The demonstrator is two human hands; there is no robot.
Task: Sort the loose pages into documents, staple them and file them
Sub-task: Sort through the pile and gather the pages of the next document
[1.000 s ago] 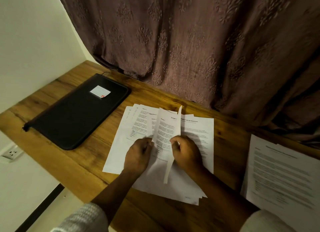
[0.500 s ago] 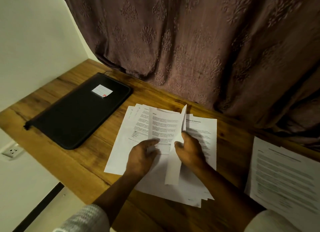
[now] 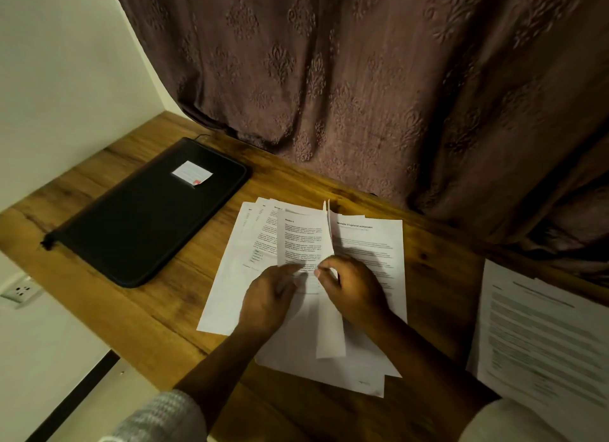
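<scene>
Since the lifted page [image 3: 329, 326] stands on edge right between both hands, long axis running away from the person, the next move really comes down to which side it drops. Right hand [image 3: 354, 290] pinches it about midway. Left hand [image 3: 268, 298] sits just beside it, fingers mostly straight, pressing down the fanned loose pages [image 3: 227, 293] mid-bench [image 3: 158, 310]. My guess is it goes right, toward the other printed stack [image 3: 540, 336], well apart with nothing between. Black zip folder [image 3: 148, 217] lies off to the left, out of the way.
</scene>
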